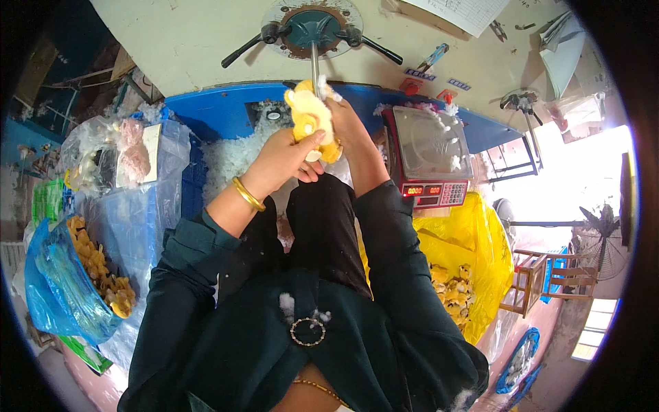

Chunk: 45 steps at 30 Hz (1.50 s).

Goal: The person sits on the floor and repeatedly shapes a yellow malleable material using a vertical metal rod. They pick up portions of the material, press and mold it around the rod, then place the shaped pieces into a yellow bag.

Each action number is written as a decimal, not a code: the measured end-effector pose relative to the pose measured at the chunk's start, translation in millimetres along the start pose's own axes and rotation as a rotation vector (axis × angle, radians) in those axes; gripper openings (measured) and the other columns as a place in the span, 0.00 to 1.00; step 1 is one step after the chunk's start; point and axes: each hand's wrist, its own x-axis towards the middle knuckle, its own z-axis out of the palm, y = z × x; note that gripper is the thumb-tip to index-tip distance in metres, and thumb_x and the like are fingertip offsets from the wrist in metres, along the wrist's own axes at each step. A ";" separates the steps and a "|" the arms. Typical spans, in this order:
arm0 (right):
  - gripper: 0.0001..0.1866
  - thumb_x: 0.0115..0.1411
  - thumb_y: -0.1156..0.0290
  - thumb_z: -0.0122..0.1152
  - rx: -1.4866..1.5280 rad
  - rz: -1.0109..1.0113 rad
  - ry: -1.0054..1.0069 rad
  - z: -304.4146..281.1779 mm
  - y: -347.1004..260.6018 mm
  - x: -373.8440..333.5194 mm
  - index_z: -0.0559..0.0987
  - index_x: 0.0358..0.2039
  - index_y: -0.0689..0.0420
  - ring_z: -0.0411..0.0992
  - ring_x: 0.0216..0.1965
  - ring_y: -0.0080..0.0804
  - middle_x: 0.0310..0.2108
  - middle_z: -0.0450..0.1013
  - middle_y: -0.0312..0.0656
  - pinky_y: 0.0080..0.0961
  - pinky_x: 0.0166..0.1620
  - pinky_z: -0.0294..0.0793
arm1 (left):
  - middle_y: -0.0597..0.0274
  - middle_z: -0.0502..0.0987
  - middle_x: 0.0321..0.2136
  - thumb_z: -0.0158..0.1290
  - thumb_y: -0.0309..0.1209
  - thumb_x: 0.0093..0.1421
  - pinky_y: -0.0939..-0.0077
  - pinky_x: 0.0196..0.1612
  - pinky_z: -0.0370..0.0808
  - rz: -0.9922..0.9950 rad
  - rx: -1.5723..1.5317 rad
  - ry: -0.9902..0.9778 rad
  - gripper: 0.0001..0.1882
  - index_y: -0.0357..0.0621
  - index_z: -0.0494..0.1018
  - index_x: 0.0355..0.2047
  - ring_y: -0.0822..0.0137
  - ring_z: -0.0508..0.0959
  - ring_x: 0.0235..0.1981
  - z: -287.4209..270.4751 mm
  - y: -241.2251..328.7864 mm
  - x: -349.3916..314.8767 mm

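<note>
A small yellow plush toy [310, 117] is between my two hands, at the end of a thin metal tube [315, 65] that comes out of the wall machine. My left hand [285, 156] holds the toy's near side, thumb pressed on it and other fingers beneath. On the toy's right side, close to the tube, my right hand [345, 122] is closed round it, its fingertips partly hidden. A tuft of white stuffing [325, 88] sticks out by the tube. Whether the tube's tip is inside the toy is hidden.
Two black-handled levers flank the machine's round plate [312, 27]. A red digital scale [431, 154] stands right, above a yellow bag [480, 254] of plush pieces. Left are a blue bag [65, 281] of yellow toys and a pink plush [133, 151]. Loose stuffing [230, 161] lies behind my left hand.
</note>
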 end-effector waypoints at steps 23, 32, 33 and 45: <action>0.16 0.55 0.70 0.52 -0.306 -0.124 0.241 12.0 -24.0 30.8 0.77 0.38 0.72 0.76 0.34 0.34 0.34 0.77 0.50 0.31 0.36 0.75 | 0.62 0.77 0.25 0.53 0.42 0.62 0.78 0.28 0.77 -0.069 -0.226 -0.053 0.14 0.44 0.73 0.36 0.69 0.79 0.25 -2.1 8.6 10.7; 0.20 0.55 0.67 0.52 -0.491 -0.161 0.319 -3.7 -12.5 45.7 0.75 0.39 0.74 0.76 0.39 0.48 0.38 0.75 0.60 0.38 0.41 0.74 | 0.60 0.77 0.29 0.55 0.34 0.58 0.78 0.26 0.78 -0.263 -0.466 -0.082 0.12 0.41 0.72 0.40 0.66 0.79 0.26 -7.1 7.9 33.1; 0.19 0.56 0.67 0.51 -0.353 -0.085 0.296 1.4 -13.6 24.6 0.75 0.39 0.73 0.76 0.39 0.45 0.38 0.75 0.58 0.37 0.41 0.74 | 0.61 0.77 0.27 0.57 0.33 0.56 0.77 0.27 0.78 -0.253 -0.459 -0.073 0.13 0.41 0.73 0.40 0.68 0.78 0.22 -4.3 7.6 18.5; 0.15 0.58 0.74 0.45 -0.060 -0.033 0.219 9.2 -36.9 57.4 0.74 0.40 0.71 0.77 0.34 0.39 0.37 0.74 0.50 0.36 0.35 0.77 | 0.68 0.66 0.17 0.56 0.30 0.56 0.88 0.13 0.55 -0.170 -0.435 -0.127 0.08 0.41 0.69 0.28 0.78 0.64 0.13 -32.8 36.2 54.2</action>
